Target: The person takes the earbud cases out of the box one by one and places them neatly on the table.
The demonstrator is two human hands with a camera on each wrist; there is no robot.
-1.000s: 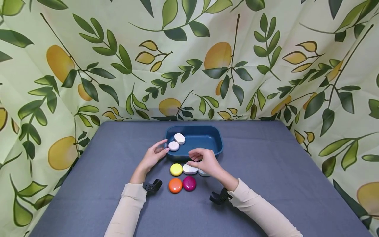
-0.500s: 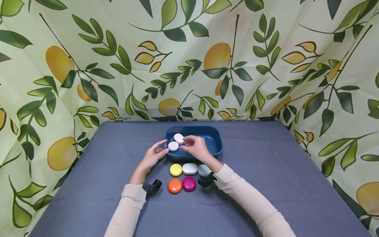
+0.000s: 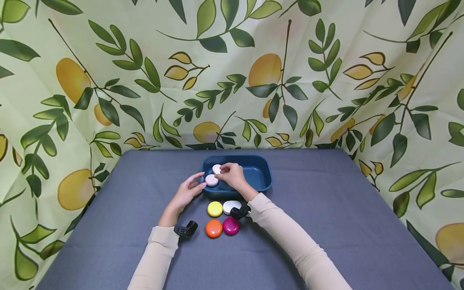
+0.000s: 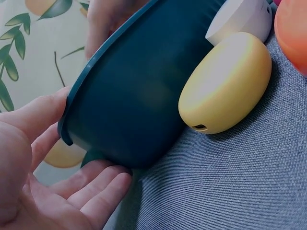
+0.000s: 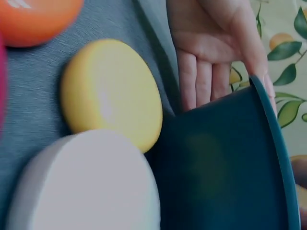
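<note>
On gray cloth, a spread left hand touches a blue tray; the right hand, grip unclear, could slip, jostling white cases.

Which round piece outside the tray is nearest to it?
The yellow piece, beside the tray; the orange one and magenta one lie farther away.

Smooth, low-sheen plastic is suggested by the blue tray; a satin finish is noted on the yellow piece, gloss on the orange piece. Matt woven cloth is seen in the grey table cover, creased fabric in the backdrop.
</note>
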